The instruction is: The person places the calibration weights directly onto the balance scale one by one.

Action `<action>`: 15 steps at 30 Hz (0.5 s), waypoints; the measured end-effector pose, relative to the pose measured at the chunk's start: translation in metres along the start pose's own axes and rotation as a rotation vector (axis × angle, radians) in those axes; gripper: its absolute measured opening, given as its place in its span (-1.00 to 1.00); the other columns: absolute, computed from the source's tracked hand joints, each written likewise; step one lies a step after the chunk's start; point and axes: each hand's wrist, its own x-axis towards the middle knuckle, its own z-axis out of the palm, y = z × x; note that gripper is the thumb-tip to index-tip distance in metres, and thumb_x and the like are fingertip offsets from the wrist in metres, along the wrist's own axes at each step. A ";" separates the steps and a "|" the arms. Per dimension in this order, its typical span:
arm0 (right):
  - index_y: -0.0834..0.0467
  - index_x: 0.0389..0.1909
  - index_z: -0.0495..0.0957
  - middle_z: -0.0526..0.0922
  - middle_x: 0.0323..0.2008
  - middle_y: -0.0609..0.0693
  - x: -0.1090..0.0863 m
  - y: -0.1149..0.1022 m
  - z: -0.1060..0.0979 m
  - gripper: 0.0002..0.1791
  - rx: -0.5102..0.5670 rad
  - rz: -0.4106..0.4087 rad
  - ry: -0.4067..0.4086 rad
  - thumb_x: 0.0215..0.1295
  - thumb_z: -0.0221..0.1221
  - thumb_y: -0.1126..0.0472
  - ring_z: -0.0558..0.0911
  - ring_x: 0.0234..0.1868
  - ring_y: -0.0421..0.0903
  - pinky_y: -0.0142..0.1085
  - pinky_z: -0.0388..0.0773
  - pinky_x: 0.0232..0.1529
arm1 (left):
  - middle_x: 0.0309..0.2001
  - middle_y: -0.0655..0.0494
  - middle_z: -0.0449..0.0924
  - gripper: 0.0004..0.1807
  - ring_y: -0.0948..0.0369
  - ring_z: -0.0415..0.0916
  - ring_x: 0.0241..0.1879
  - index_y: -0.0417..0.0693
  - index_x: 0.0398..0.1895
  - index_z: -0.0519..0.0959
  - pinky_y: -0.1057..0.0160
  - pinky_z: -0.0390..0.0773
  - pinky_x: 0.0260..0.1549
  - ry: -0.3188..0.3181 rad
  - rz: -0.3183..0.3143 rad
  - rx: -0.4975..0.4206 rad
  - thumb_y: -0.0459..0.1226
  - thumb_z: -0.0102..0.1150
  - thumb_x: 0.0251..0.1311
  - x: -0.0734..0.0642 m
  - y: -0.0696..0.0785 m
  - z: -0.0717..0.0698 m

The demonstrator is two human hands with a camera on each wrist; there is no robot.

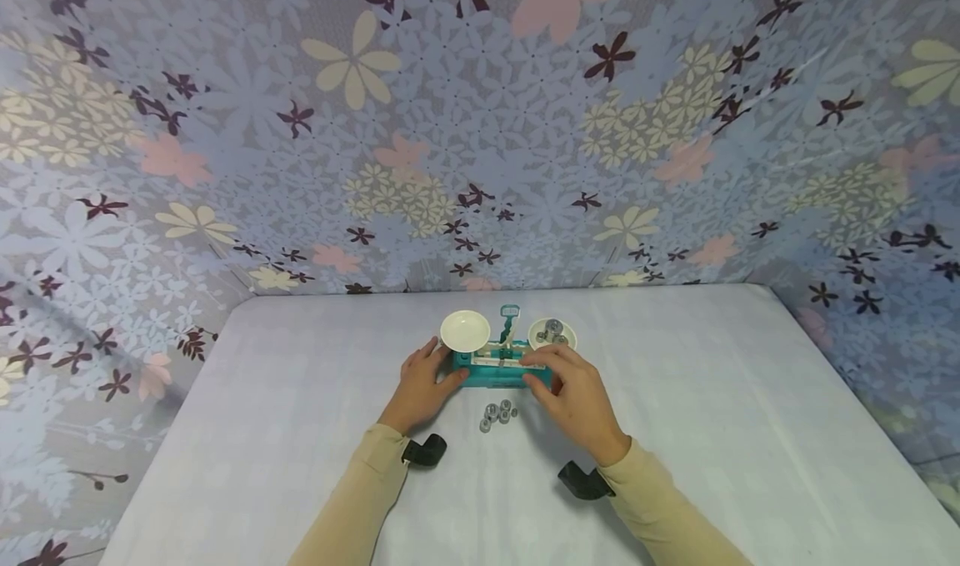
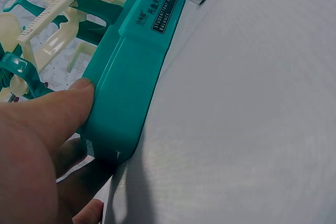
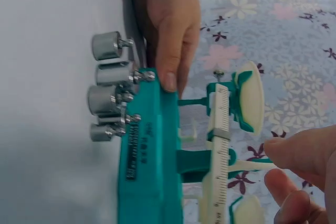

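Note:
A teal tray balance (image 1: 498, 376) stands on the table, its white beam (image 3: 220, 108) carrying a small grey rider (image 3: 219, 134). My left hand (image 1: 423, 387) grips the left end of its base, the thumb (image 2: 79, 100) lying along the upper edge and the other fingers round the end. At the right half of the beam hovers my right hand (image 1: 585, 395), thumb and fingers apart with nothing between them. The left pan (image 1: 465, 331) is bare. Several metal weights (image 1: 553, 326) sit in the right pan (image 1: 571, 333).
Several more knobbed metal weights (image 1: 492, 412) stand grouped on the white-covered table (image 1: 300, 366) just in front of the balance. Behind the table hangs flower-patterned cloth (image 1: 480, 132). A black wrist mount (image 1: 426, 451) sits on the left sleeve, another (image 1: 585, 481) on the right.

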 end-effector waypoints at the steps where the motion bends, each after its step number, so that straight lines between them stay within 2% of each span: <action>1: 0.01 -0.20 0.63 0.57 -0.19 -0.17 -0.001 0.000 0.001 -0.74 0.002 0.009 -0.008 0.05 0.35 0.27 0.25 -0.67 -0.39 -0.46 0.30 -0.67 | 0.32 -0.07 0.25 -0.29 0.03 -0.05 0.39 -0.10 0.36 0.23 -0.06 -0.15 0.33 0.001 0.002 0.002 0.09 0.02 0.24 0.000 0.000 0.000; 6: 0.01 -0.16 0.62 0.57 -0.23 -0.17 -0.005 0.002 0.007 -0.72 0.010 0.049 -0.049 0.06 0.35 0.25 0.28 -0.65 -0.37 -0.46 0.32 -0.65 | 0.31 -0.08 0.25 -0.29 0.03 -0.05 0.39 -0.11 0.35 0.24 -0.06 -0.15 0.32 0.004 0.008 -0.004 0.09 0.02 0.24 -0.001 -0.001 0.000; 11: 0.06 -0.16 0.63 0.60 -0.25 -0.07 -0.008 0.004 0.012 -0.74 0.047 0.075 -0.093 0.08 0.33 0.26 0.30 -0.65 -0.36 -0.45 0.34 -0.64 | 0.31 -0.09 0.25 -0.29 0.02 -0.05 0.39 -0.11 0.35 0.24 -0.08 -0.13 0.32 0.007 0.014 -0.003 0.09 0.02 0.24 -0.001 -0.001 0.000; 15: 0.05 -0.19 0.63 0.61 -0.26 -0.10 -0.009 0.006 0.015 -0.77 0.059 0.099 -0.120 0.08 0.33 0.24 0.32 -0.66 -0.35 -0.45 0.35 -0.65 | 0.30 -0.10 0.26 -0.30 0.00 -0.04 0.39 -0.12 0.34 0.26 -0.11 -0.12 0.30 0.013 0.027 -0.005 0.08 0.03 0.24 -0.001 0.000 0.000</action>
